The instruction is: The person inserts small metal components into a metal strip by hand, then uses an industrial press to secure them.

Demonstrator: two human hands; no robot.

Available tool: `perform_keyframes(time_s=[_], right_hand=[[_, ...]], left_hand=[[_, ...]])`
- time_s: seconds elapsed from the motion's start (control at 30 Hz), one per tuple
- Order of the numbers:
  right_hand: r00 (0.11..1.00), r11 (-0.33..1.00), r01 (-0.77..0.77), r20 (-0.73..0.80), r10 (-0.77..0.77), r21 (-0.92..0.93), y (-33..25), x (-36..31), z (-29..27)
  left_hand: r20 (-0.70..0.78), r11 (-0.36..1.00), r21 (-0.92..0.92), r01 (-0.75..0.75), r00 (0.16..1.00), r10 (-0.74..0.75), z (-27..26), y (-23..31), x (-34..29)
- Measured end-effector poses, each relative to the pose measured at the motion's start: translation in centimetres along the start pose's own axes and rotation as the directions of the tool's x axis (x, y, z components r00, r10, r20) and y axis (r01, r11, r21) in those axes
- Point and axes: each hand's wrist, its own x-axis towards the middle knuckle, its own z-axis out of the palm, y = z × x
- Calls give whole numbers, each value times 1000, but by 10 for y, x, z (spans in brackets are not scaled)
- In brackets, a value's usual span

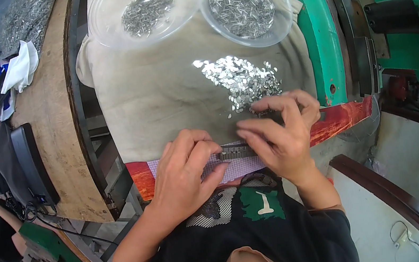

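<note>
beige cloth over wooden bench, green machine beside, both hands' fingers pinched on metal strip

There was a single view, taken from the wearer's head and aimed steeply down, close over the cloth-covered bench. The person's forearms entered from the lower edge, with the black shirt beneath. The fisheye bent the wooden table at the left and the green machine at the right toward the dark rim.
</note>
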Motion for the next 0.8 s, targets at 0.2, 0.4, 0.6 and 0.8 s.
perform_keyframes(time_s=[0.2, 0.4, 0.6, 0.8], right_hand=[[999, 991, 17, -37, -22, -134, -6, 19, 15], [999, 999, -31, -6, 31, 10, 0, 15, 3], [999, 999, -40, 1, 40, 4, -5, -21, -13], [998, 997, -54, 41, 51, 53, 1, -25, -13]], left_hand=[[-16, 997, 75, -27, 999, 28, 9, 8, 4], [-17, 992, 93, -83, 996, 85, 14, 9, 10], [5, 994, 90, -68, 998, 68, 14, 9, 12], [-3, 999, 31, -34, 999, 34, 6, 10, 19]])
